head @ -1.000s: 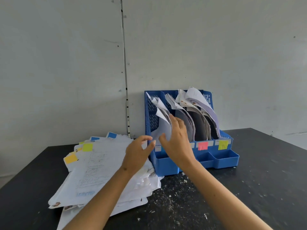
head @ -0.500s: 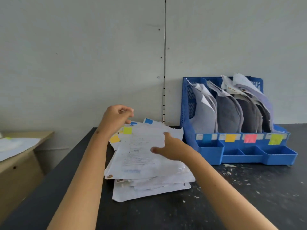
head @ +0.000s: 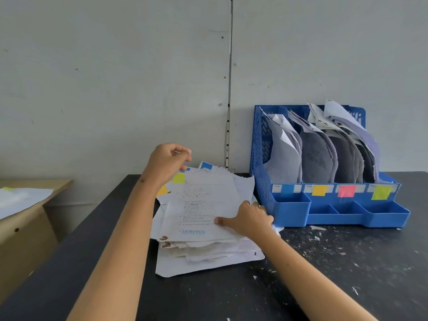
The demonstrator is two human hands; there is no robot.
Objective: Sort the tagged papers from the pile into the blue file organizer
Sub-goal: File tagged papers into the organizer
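While the paper pile [head: 203,218] is lying on the black bench [head: 324,269] beside the blue file organizer [head: 289,212], its top sheet is being pinched by the right hand [head: 251,218]; the left hand [head: 168,162] is being held above, fingers curled together

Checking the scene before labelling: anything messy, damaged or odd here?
Yes. The paper pile is fanned out unevenly, with stained, curled corners at its lower left. White scraps litter the black table in front of the blue organizer. The filed papers slump to the right, with crumpled top edges.
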